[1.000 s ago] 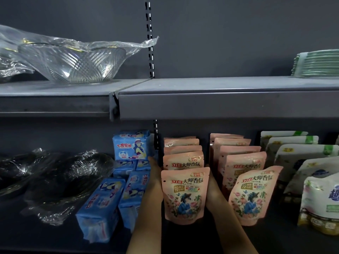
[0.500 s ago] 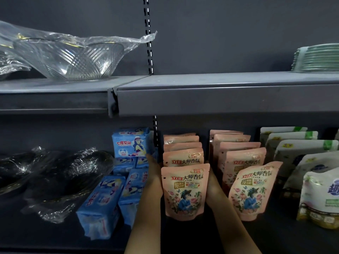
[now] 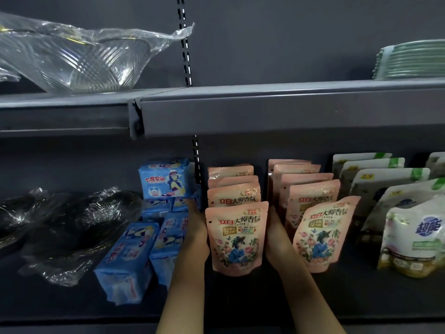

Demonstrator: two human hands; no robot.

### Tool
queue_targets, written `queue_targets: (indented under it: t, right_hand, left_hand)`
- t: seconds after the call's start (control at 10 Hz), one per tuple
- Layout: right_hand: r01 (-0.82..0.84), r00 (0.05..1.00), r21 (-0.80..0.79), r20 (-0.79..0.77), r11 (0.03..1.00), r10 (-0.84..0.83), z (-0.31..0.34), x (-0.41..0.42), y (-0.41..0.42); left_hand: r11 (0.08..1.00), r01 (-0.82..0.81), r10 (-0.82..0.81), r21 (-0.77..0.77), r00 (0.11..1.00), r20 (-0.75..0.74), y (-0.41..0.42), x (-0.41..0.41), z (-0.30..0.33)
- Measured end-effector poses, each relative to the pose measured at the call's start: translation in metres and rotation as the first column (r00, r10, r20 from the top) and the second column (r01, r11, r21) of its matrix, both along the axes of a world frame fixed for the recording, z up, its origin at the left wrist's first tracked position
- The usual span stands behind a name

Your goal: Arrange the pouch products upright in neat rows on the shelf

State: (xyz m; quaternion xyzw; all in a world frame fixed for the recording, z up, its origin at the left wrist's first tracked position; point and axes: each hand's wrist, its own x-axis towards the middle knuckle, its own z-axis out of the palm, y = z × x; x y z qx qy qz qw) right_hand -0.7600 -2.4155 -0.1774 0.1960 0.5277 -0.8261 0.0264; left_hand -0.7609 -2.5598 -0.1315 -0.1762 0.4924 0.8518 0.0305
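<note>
Below the centre of the frame, on the dark lower shelf (image 3: 361, 302), two rows of pink pouches stand one behind another. The left hand (image 3: 196, 233) and the right hand (image 3: 277, 233) lie flat against either side of the left row, palms facing in, pressing its edges; the fingers run back beside the pouches and are not curled around any of them. The front pouch (image 3: 237, 238) of that row stands upright between the two palms. Just right of the right hand, the front pouch of the second row (image 3: 323, 233) leans to the right, and the pouches behind it stand straighter.

At the right edge, white and green pouches (image 3: 385, 184) form further rows, with a white bag (image 3: 414, 239) in front. Left of the hands, blue packets (image 3: 130, 262) lie tilted on the shelf, one blue packet (image 3: 165, 178) upright behind them. Dark items wrapped in clear film (image 3: 72, 222) fill the lower left.

On the grey upper shelf (image 3: 265, 107), a glass bowl (image 3: 79, 63) in clear wrap sits at upper left, and a stack of green plates (image 3: 411, 60) at upper right. Behind everything is a dark wall panel.
</note>
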Motion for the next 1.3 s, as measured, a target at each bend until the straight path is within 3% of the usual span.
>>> queue_targets:
  t: [0.2, 0.5, 0.7, 1.0, 1.2, 1.3]
  right_hand:
    - [-0.108, 0.994, -0.067, 0.003, 0.992, 0.109, 0.004, 0.005, -0.003]
    - [-0.125, 0.992, -0.168, -0.039, 0.978, 0.12, 0.011, 0.005, -0.004]
    - [-0.106, 0.994, -0.137, -0.043, 0.985, 0.101, 0.006, 0.001, -0.001]
    - [-0.055, 0.998, -0.086, -0.016, 0.995, 0.053, 0.013, 0.004, -0.001]
    - [0.022, 0.984, -0.009, -0.177, 1.0, -0.023, 0.039, 0.014, 0.004]
    - [-0.018, 0.947, 0.087, -0.317, 0.996, 0.045, 0.064, 0.027, 0.006]
  left_hand:
    - [1.0, -0.02, 0.02, 0.008, 0.999, 0.047, 0.004, 0.0, -0.004]
    - [1.0, 0.001, -0.002, 0.025, 0.999, 0.043, 0.008, 0.002, -0.003]
    - [0.996, -0.062, 0.059, 0.062, 0.997, 0.05, 0.011, -0.001, -0.01]
    - [0.996, 0.028, -0.029, 0.086, 1.0, 0.006, 0.007, 0.008, 0.008]
    - [0.996, 0.079, -0.074, 0.04, 0.99, -0.118, -0.004, 0.008, 0.035]
    - [0.995, 0.043, -0.06, -0.093, 0.979, -0.195, -0.007, 0.017, 0.058]
